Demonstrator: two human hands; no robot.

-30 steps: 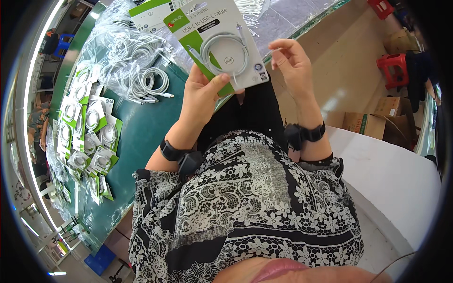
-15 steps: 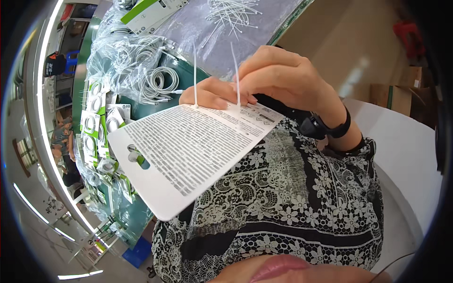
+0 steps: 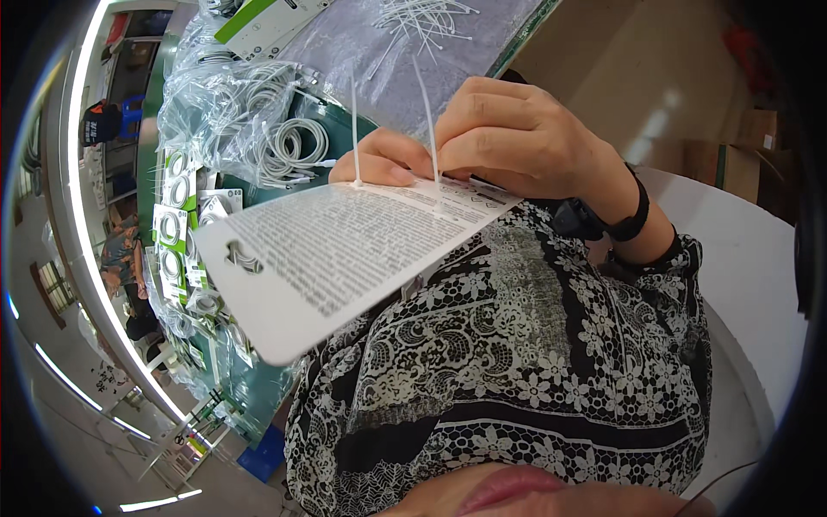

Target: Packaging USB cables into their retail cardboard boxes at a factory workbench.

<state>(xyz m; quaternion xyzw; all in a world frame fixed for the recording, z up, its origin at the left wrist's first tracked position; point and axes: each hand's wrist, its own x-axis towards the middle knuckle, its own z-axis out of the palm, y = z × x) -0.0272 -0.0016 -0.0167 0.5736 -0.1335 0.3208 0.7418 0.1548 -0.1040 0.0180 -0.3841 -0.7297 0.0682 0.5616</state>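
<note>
A white printed packaging card (image 3: 284,302) with a hang hole is tilted in front of my body, its text side up. Two thin white plastic ties, a left one (image 3: 354,129) and a right one (image 3: 424,108), stand up from its far part. My left hand (image 3: 379,159) is closed on the card's far edge; the card hides the rest of it. My right hand (image 3: 517,138) is closed by the far right edge, fingertips bent in close beside the right tie. What those fingertips pinch is hidden.
Loose white ties (image 3: 422,21) lie on the plastic-covered table beyond. Left of my hands are coiled white cables (image 3: 291,148) in clear bags and several green-and-white packaged cables (image 3: 172,228). Cardboard boxes (image 3: 732,168) stand at the far right, past a white round surface (image 3: 724,233).
The card's near end has risen, so it lies flatter to view. My right hand has shifted slightly, its fingers curling closer together beside the right tie. My left hand keeps its hold.
</note>
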